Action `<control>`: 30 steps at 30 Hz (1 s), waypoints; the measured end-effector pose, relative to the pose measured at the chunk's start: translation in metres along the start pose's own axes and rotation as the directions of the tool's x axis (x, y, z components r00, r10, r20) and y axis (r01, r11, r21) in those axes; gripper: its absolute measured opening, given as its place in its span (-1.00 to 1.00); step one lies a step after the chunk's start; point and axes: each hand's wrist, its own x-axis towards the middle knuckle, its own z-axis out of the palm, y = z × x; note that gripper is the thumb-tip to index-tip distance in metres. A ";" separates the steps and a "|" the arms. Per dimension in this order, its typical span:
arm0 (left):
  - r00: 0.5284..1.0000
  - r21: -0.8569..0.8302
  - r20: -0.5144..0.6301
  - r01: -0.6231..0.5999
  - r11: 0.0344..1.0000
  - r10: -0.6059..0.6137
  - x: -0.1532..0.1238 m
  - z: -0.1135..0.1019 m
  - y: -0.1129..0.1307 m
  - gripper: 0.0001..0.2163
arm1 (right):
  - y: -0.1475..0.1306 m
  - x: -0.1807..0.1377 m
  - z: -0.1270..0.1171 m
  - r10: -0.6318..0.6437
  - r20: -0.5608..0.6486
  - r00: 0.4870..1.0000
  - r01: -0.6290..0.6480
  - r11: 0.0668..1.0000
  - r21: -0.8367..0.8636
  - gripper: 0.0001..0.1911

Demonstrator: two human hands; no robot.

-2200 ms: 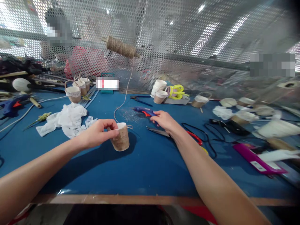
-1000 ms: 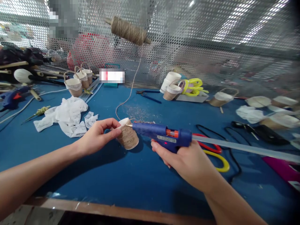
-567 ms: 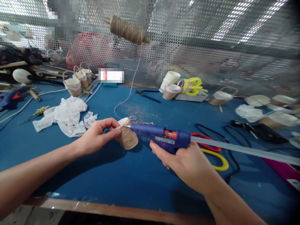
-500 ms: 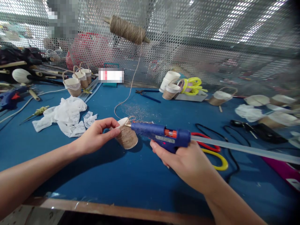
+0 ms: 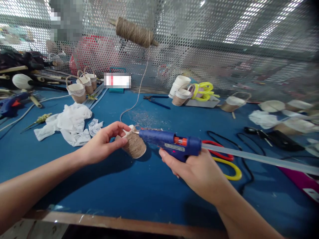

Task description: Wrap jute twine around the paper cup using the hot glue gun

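My left hand (image 5: 102, 144) grips a small cup wrapped in jute twine (image 5: 134, 146), tilted just above the blue table (image 5: 139, 186). In my right hand (image 5: 196, 172) is a blue hot glue gun (image 5: 169, 142) with a clear glue stick trailing to the right. Its metal nozzle touches the cup's upper rim. A twine strand (image 5: 138, 93) runs from the cup up to a spool (image 5: 133, 32) hung on the mesh screen.
White lace cloth (image 5: 68, 124) lies to the left. Red and yellow scissors (image 5: 224, 159) and black cables lie to the right. Finished little baskets (image 5: 79, 89) and cups (image 5: 179, 91) stand at the back. Another glue gun (image 5: 11, 103) rests far left. A person sits behind the mesh.
My right hand picked the glue gun off the table and brought its nozzle to the cup's rim. My left hand tilted the cup and shifted its fingers slightly.
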 end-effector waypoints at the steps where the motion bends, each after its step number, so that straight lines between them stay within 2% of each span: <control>1: 1.000 0.013 0.002 0.004 1.000 -0.004 0.000 0.000 0.000 -0.77 | 0.000 0.000 0.000 -0.005 0.005 1.000 0.005 1.000 0.000 -0.73; 7: 1.000 0.042 0.020 0.020 0.999 -0.021 0.001 -0.002 0.000 -0.75 | -0.001 -0.003 0.001 -0.030 -0.001 1.000 0.030 1.000 0.007 -0.77; 19: 0.997 0.075 0.064 0.029 0.997 -0.033 0.001 -0.007 0.000 -0.72 | 0.004 0.004 -0.002 0.036 0.007 0.999 -0.036 0.998 -0.047 -0.64; 30: 0.992 0.054 0.130 0.005 0.999 -0.012 0.003 -0.014 -0.002 -0.72 | 0.003 0.002 -0.002 0.022 0.053 0.998 -0.024 0.999 0.033 -0.72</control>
